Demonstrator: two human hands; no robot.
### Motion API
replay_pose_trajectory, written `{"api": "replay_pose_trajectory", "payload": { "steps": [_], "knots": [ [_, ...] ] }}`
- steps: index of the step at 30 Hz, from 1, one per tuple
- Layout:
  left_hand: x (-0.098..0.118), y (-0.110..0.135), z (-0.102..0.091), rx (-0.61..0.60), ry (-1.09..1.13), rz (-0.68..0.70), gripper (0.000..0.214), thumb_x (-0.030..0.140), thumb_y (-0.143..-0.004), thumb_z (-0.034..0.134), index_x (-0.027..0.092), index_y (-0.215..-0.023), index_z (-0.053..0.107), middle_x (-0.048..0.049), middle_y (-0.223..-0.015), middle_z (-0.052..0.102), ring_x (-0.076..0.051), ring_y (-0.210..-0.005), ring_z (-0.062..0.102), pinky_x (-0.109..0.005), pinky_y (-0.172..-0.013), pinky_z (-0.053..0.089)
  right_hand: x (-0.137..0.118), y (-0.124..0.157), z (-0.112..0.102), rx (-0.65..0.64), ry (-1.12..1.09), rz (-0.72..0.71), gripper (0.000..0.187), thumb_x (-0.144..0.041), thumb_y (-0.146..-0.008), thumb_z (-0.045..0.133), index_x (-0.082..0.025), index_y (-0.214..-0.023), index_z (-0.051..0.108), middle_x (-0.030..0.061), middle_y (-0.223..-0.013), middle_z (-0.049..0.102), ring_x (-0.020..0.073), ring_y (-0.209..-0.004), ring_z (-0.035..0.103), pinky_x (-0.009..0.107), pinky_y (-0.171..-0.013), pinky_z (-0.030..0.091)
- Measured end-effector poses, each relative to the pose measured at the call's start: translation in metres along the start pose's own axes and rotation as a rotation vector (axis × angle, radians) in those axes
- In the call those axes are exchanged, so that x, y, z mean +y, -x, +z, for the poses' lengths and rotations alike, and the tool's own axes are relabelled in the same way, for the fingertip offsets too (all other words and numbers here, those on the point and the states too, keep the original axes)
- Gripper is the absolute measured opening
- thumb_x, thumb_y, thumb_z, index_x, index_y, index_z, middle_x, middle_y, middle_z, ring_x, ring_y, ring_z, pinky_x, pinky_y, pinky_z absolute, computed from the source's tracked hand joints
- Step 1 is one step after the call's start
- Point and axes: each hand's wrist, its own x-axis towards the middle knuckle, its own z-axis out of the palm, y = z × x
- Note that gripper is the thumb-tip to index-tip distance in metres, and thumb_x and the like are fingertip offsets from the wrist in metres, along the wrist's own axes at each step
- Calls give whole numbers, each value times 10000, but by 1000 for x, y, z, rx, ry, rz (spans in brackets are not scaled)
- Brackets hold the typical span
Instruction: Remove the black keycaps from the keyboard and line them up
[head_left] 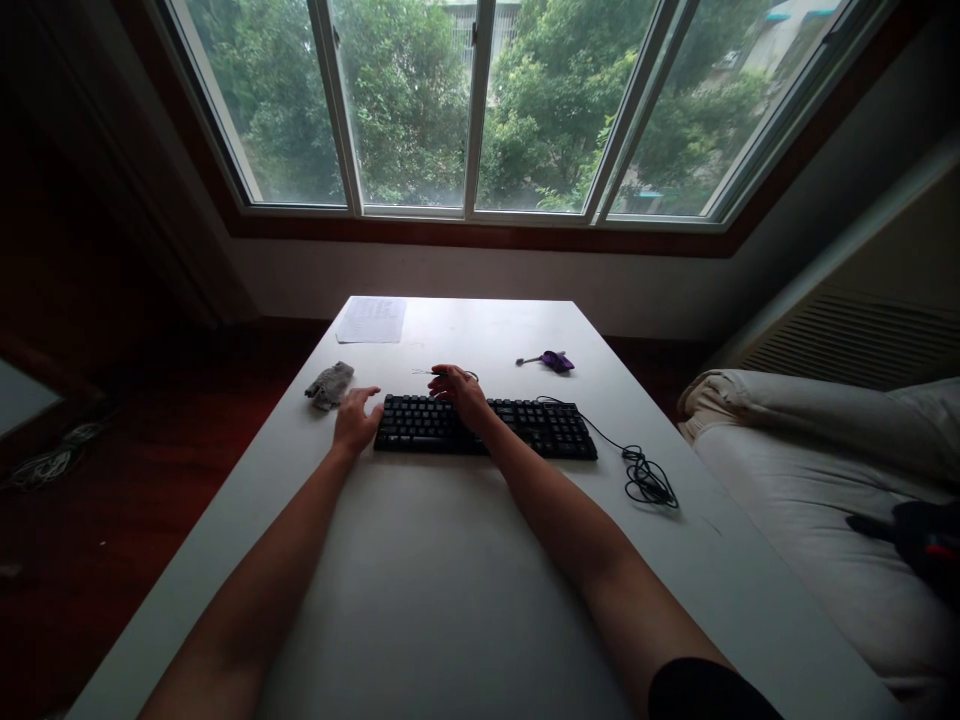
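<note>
A black full-size keyboard [420,424] lies across the white table, its row of keys facing me. My left hand [355,420] rests at the keyboard's left end, thumb and fingers apart, with nothing in it. Over the keyboard's upper edge is my right hand [463,396], its fingers bent but apart. Just behind those fingers is a thin tool with wire prongs [421,372]; a dark loop shows on the hand's other side. The hand hides the tool's middle, and whether it touches the tool is unclear.
A crumpled grey cloth [330,385] sits left of my left hand. A sheet of paper [372,321] lies at the far left corner. A small brush [529,360] is beside a purple item [558,361]. The coiled cable [649,482] lies to the right, near a bed [780,480].
</note>
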Motion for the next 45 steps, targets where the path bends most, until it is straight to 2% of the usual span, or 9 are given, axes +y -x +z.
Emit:
{"api": "replay_pose_trajectory", "payload": {
  "steps": [4, 9, 14, 19, 27, 30, 34, 39, 45],
  "knots": [
    [-19, -10, -17, 138, -230, -80, 363, 349, -905, 519, 206, -1213, 646, -118, -1325, 571, -331, -1286, 457, -507, -1129, 334, 4, -1, -3, -16, -25, 5, 505, -642, -854, 604, -193, -1077, 664, 56, -855, 713, 172, -727, 676, 286, -652, 504],
    [-39, -11, -27, 38, -390, -249, 474, 394, -874, 558, 203, -1305, 603, -145, -1369, 548, -369, -1264, 451, -525, -1102, 325, 6, -1, -4, -28, -16, 17, 512, -647, -860, 589, -187, -1072, 660, 58, -860, 717, 172, -727, 681, 288, -663, 509],
    [-39, -10, -30, 53, -442, -316, 430, 433, -890, 528, 209, -1240, 637, -184, -1237, 601, -403, -1182, 473, -578, -1011, 351, 7, 0, -6, -42, -49, 1, 452, -579, -867, 603, -187, -1085, 662, 56, -862, 719, 177, -729, 686, 299, -676, 521],
    [-41, -10, -34, 33, -502, -382, 546, 472, -873, 548, 218, -1357, 550, -197, -1217, 601, -406, -1158, 472, -576, -963, 377, 6, 3, -8, -63, -97, 20, 436, -470, -828, 668, -181, -1155, 661, 57, -871, 723, 180, -738, 689, 303, -683, 523],
    [-52, -9, -41, 53, -518, -396, 401, 477, -846, 583, 268, -1175, 672, -176, -1254, 547, -407, -1168, 454, -556, -956, 383, 2, 9, -5, -50, -52, 6, 471, -437, -789, 728, -212, -1200, 677, 34, -865, 713, 165, -763, 674, 304, -711, 534],
    [-53, -10, -42, 36, -488, -383, 352, 445, -854, 572, 257, -1134, 670, -158, -1253, 560, -383, -1131, 490, -547, -964, 378, 5, 8, -7, -41, -12, -12, 444, -423, -760, 759, -208, -1146, 709, 30, -857, 704, 158, -768, 665, 294, -712, 533],
    [-50, -10, -44, 26, -498, -397, 277, 446, -866, 545, 229, -990, 665, -155, -1095, 602, -364, -1033, 527, -542, -920, 393, 7, 7, -7, -32, 4, -17, 410, -434, -742, 779, -208, -1079, 727, 21, -851, 693, 150, -762, 657, 286, -709, 534],
    [-45, -6, -47, 118, -551, -459, 177, 389, -823, 584, 219, -819, 634, -164, -1085, 580, -394, -1096, 475, -548, -905, 389, 8, 6, -7, -15, -36, 6, 410, -474, -732, 787, -196, -1024, 714, 15, -809, 687, 143, -731, 653, 288, -704, 540],
    [-27, -4, -52, 227, -497, -447, 193, 299, -811, 571, 193, -962, 629, -180, -1269, 498, -405, -1206, 414, -551, -958, 371, 9, 6, -7, -12, -44, 3, 394, -463, -729, 783, -188, -999, 703, 21, -810, 700, 152, -725, 668, 299, -714, 541]
  ]
}}
